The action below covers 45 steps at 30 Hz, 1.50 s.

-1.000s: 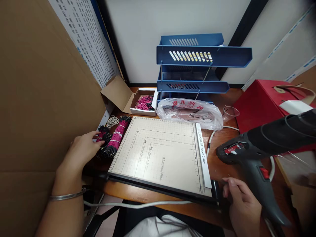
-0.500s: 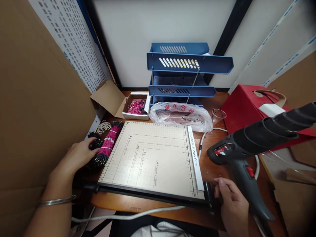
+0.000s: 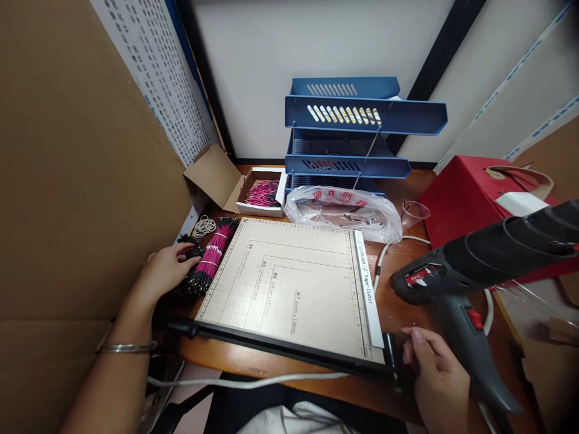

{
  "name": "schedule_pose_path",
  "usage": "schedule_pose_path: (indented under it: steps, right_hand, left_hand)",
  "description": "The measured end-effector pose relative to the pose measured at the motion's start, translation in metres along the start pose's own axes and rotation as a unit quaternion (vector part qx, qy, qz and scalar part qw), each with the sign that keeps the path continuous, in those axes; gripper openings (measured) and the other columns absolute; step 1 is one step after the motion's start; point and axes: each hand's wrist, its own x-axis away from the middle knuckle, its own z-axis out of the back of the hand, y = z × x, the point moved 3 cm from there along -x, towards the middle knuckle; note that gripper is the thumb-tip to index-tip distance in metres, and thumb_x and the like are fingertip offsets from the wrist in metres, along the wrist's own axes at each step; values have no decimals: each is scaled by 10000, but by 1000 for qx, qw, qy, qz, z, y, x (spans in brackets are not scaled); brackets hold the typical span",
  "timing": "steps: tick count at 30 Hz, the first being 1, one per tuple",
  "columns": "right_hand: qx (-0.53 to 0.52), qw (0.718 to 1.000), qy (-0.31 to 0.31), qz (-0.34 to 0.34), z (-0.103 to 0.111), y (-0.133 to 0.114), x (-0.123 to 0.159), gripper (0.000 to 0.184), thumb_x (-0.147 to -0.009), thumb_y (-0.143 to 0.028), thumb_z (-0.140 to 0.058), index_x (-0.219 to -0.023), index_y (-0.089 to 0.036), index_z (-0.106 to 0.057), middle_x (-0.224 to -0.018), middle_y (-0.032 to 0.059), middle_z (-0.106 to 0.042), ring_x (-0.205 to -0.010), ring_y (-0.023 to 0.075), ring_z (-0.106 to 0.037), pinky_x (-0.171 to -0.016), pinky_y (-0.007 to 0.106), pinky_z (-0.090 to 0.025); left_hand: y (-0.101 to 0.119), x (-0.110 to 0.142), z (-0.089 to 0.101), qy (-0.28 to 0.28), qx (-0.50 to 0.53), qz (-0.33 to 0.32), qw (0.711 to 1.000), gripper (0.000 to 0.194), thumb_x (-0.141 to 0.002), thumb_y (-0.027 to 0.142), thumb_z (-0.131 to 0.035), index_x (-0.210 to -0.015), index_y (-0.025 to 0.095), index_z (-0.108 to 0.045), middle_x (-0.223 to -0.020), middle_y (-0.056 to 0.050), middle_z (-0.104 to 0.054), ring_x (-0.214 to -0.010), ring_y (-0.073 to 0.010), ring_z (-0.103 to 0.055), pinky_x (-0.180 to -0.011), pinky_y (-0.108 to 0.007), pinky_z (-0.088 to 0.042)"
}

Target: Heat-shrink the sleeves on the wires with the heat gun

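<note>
My left hand point(image 3: 160, 274) lies at the left edge of the paper cutter point(image 3: 294, 283), its fingers curled onto a small dark wire bundle point(image 3: 190, 248). A longer bundle of pink wires with black ends point(image 3: 208, 258) lies right beside it. My right hand point(image 3: 441, 377) is at the cutter's near right corner, fingers curled around the black handle end of the blade arm point(image 3: 392, 357). A black heat gun point(image 3: 470, 265) stands just right of that hand, apart from the fingers.
A cardboard wall point(image 3: 67, 181) closes off the left. At the back are a small box of pink wires point(image 3: 262, 193), loose rubber bands point(image 3: 204, 226), a blue stacked tray point(image 3: 353, 132), a plastic bag point(image 3: 344, 208), a clear cup point(image 3: 414, 212) and a red box point(image 3: 470, 193). A white cable point(image 3: 253, 380) runs along the front edge.
The view has swung slightly left and right again. My left hand's fingers have closed further over the small dark bundle. My right hand stays at the cutter's corner.
</note>
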Motion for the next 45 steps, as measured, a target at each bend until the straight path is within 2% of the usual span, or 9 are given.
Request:
schedule_pose_path:
  steps: [4, 12, 18, 23, 27, 31, 36, 41, 45]
  right_hand:
    - [2, 1000, 0, 8, 0, -2, 0, 613, -785, -743, -704, -901, -141, -692, -582, -13, -514, -553, 124, -471, -503, 244, -387]
    - [16, 1000, 3, 19, -3, -11, 2, 653, -757, -780, -700, -876, -139, -684, -568, -5, -525, -551, 131, -487, -506, 250, -405]
    - [2, 1000, 1, 4, 0, -8, 2, 655, -742, -778, -718, -875, -138, -679, -578, -4, -528, -545, 128, -484, -486, 246, -388]
    - [-8, 1000, -2, 5, 0, -4, 1, 603, -780, -728, -722, -906, -139, -688, -586, -14, -519, -552, 120, -470, -491, 237, -377]
    - [0, 999, 4, 33, -2, -5, 0, 577, -807, -713, -704, -874, -139, -693, -578, -15, -511, -568, 119, -474, -529, 239, -404]
    - [-17, 999, -2, 27, -4, -4, 0, 538, -827, -679, -706, -873, -144, -687, -580, -20, -507, -557, 113, -469, -513, 232, -385]
    - [-20, 1000, -7, 22, -4, -4, 1, 536, -836, -676, -697, -890, -144, -686, -577, -23, -504, -533, 108, -453, -491, 228, -363]
    - [-9, 999, -10, 34, -5, -6, 1, 519, -857, -668, -678, -880, -149, -684, -571, -28, -491, -527, 107, -447, -499, 232, -366]
    - [-9, 999, -13, 38, -5, -4, 0, 490, -868, -650, -676, -865, -160, -672, -573, -30, -488, -546, 112, -467, -527, 236, -394]
  left_hand:
    - [-6, 9, 0, 52, 51, 58, 996, 541, -888, 508, -567, -1334, 232, -695, -1169, -135, -782, -1209, -360, -695, -989, -439, -554]
    - [3, 37, 15, 144, 114, 67, 981, 506, -907, 434, -528, -1327, 196, -682, -1190, -126, -774, -1206, -326, -702, -1020, -406, -551]
    - [13, 50, 36, 283, 125, 10, 951, 494, -971, 444, -513, -1368, 190, -659, -1220, -123, -761, -1155, -296, -726, -1028, -385, -545]
    - [39, 74, 63, 361, 113, -47, 924, 471, -1008, 489, -499, -1372, 240, -666, -1169, -53, -776, -1112, -283, -732, -1024, -397, -552]
    - [70, 93, 64, 318, 151, -106, 930, 425, -958, 460, -610, -1322, 269, -718, -1037, -13, -790, -905, -253, -754, -888, -390, -590]
    - [109, 105, 37, 210, 172, -225, 936, 352, -939, 343, -661, -1266, 253, -756, -978, -17, -818, -695, -203, -733, -718, -321, -576]
    - [163, 121, 3, 133, 177, -374, 901, 340, -979, 215, -606, -1294, 223, -735, -1138, -54, -801, -898, -246, -785, -776, -323, -593]
    - [195, 128, -22, 99, 125, -398, 903, 449, -950, 171, -658, -1395, 231, -654, -1000, -52, -813, -800, -268, -771, -671, -351, -570]
    - [195, 126, -39, 86, 112, -397, 907, 466, -945, 213, -687, -1408, 198, -629, -961, -76, -796, -825, -278, -750, -716, -375, -566]
